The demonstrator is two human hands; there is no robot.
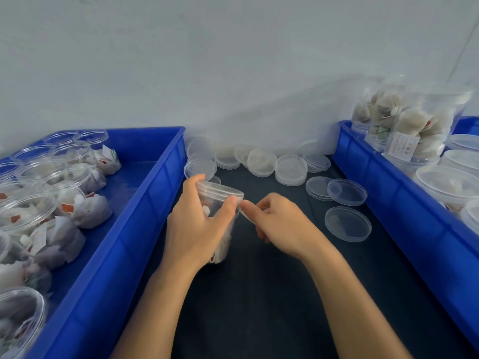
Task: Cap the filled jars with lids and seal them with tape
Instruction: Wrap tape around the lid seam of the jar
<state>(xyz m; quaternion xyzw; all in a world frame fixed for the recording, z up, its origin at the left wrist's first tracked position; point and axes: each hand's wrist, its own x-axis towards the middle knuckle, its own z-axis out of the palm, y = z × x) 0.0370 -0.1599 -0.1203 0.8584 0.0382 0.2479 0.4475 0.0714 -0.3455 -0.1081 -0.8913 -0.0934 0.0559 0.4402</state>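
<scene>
A clear plastic jar (222,193) filled with tea bags stands upright on the dark table between two blue bins, with a clear lid on it. My left hand (199,224) wraps around the jar's side, thumb pressed just under the lid. My right hand (274,221) is right beside the jar, its thumb and fingers pinching a thin clear strip of tape (245,215) that runs to the jar's rim. The jar's lower part is hidden by my left hand.
The left blue bin (145,203) holds several open jars (28,211) of tea bags lying on their sides. The right blue bin (383,177) holds capped jars (414,125). Loose clear lids (347,224) lie on the table behind and right of my hands.
</scene>
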